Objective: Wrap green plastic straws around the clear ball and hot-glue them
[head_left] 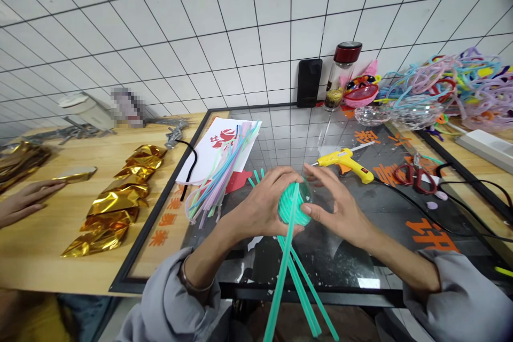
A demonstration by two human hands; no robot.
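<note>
A clear, rounded ball [284, 208], partly wound with green strands, is held up in front of me over the dark table mat. My left hand [262, 200] wraps round its left side, fingers curled over the top and thumb below. The right hand [331, 200] grips the uncovered clear side, its thumb pressed on the front and its fingers by the upper edge. Long green strands that look like pipe cleaners [280, 283] run from the ball down towards my lap. Several green ends also stick out behind my left hand.
A yellow glue gun [344, 162] lies beyond my right hand, with red-handled scissors [417, 175] further right. Pastel pipe cleaners [224, 171] rest on white paper [200, 141]. A phone [309, 83], glass bottle [340, 77] and tangled pipe cleaners [436, 85] line the wall. Another person's hand [30, 200] is left.
</note>
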